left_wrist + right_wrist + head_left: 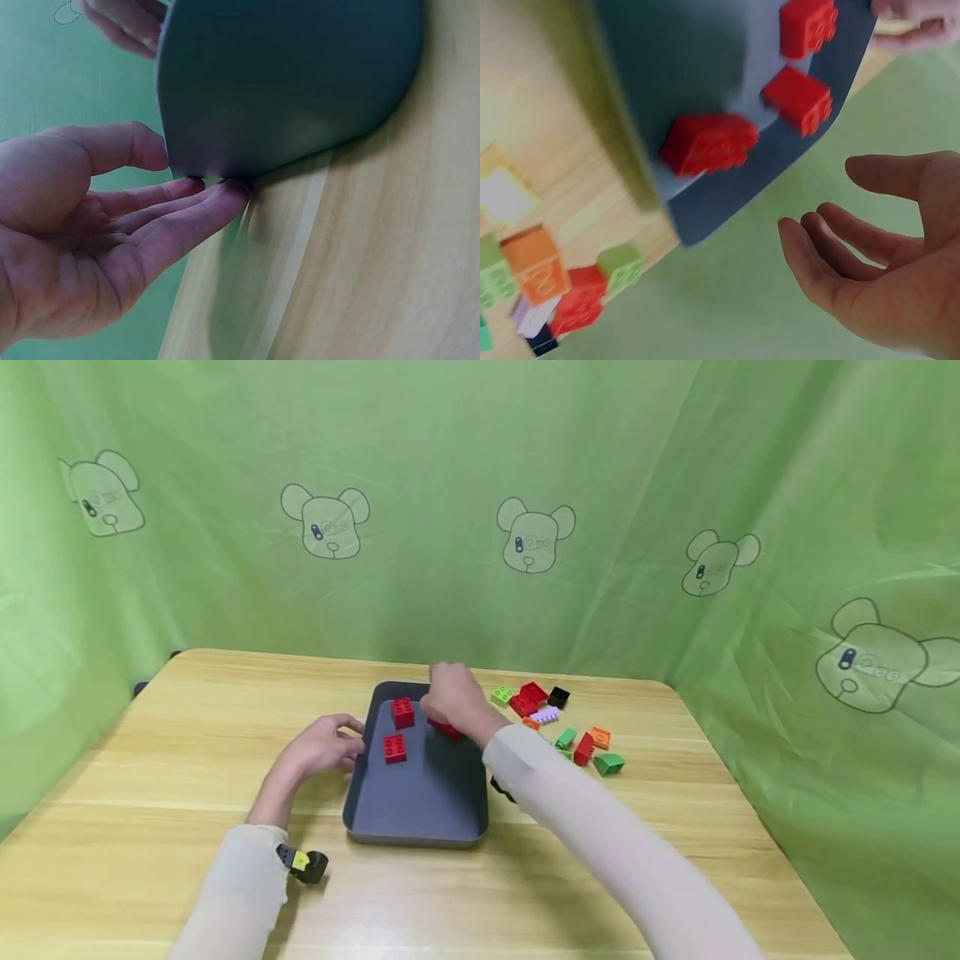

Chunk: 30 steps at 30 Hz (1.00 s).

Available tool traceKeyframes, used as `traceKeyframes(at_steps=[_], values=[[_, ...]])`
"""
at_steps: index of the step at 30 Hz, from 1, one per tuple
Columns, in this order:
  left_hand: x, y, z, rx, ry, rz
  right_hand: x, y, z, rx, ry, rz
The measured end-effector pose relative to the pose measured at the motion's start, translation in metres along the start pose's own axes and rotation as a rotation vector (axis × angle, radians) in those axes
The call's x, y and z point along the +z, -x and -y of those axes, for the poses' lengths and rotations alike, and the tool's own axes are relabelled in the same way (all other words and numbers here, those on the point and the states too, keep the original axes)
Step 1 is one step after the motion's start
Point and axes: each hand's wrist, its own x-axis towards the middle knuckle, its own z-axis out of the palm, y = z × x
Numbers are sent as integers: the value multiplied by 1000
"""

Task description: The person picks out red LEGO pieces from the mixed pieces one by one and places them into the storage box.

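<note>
From my remote seat I see one container, the dark grey tray on the wooden table, with three red bricks in it. A square four-stud brick sits toward the far left, and a second square brick lies just nearer, by the left side; both show their studs upward. The third, a longer red brick, is farther right in the far half, partly hidden in my head view.

My right hand is over the tray's far right part, and the right wrist view shows thumb and fingers spread well apart — nothing between them. My left hand is at the tray's left side, fingers nearly straight and resting on the outer wall, the thumb touching it higher up; I can't call that a grip.

The tray's long axis runs away from me, a short end facing my side. The longer brick lies slantwise to it, from far left to near right.

Right of the tray are loose bricks: a light green brick, a black brick, a lilac brick and a green brick among them.
</note>
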Motion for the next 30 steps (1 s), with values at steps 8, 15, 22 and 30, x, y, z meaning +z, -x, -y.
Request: traceKeyframes(at_steps=[8,15,22,30], values=[[1,0,0,1,-1,9,0,-9,-50,94,-85,-44],[4,-2,-1,2,0,10,8,-13,-93,183,-84,-70],[2,-2,-2,3,-9,11,15,-14,-115,251,-96,-78],[0,-1,1,10,-15,20,24,-8,-128,284,-187,-56]])
